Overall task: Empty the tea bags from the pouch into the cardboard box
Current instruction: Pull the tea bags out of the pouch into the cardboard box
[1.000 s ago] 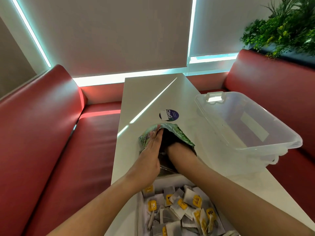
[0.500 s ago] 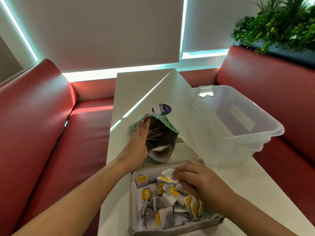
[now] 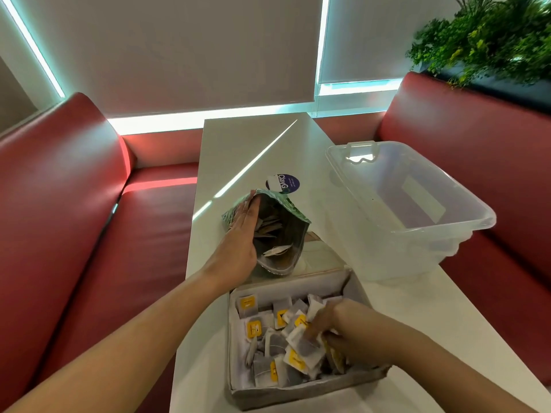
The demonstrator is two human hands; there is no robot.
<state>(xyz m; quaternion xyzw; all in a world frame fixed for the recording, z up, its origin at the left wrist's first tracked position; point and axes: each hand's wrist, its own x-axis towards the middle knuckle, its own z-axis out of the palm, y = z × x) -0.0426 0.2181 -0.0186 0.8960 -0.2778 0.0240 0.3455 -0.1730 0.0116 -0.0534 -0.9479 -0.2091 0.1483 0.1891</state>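
Note:
A green patterned pouch (image 3: 290, 238) lies on the white table (image 3: 238, 144) with its mouth open toward me, and a few tea bags show inside. My left hand (image 3: 240, 245) holds the pouch's left side, fingers flat along its edge. In front of it stands the grey cardboard box (image 3: 298, 396), holding several tea bags (image 3: 293, 341) with yellow tags. My right hand (image 3: 343, 326) is down inside the box at its right side, fingers curled on a few tea bags.
A clear plastic tub (image 3: 411, 204) stands tilted on the table's right side. A round dark sticker (image 3: 283, 183) lies beyond the pouch. Red bench seats (image 3: 74, 219) flank the table, and a green plant (image 3: 483, 37) sits at the back right.
My right hand came out of the pouch with tea bags and moved down into the cardboard box. My left hand has stayed on the pouch.

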